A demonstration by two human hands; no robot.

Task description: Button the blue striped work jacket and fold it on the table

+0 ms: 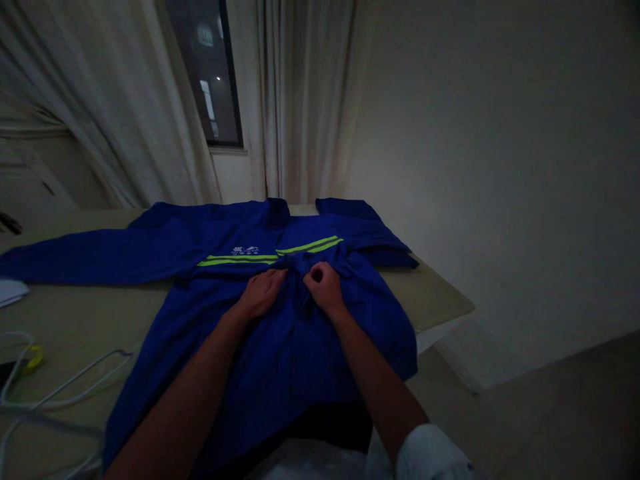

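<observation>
So, we're at the centre front of the blue jacket [280, 363], which lies spread on the table [440, 301]. It looks like we're fastening it below the yellow stripes [240, 260]. Both forearms reach straight out. The left hand [263, 292] lies on the cloth with fingers together, and the right hand [324, 287] curls, pinching the placket. The next fastening needs the edges lined up.
</observation>
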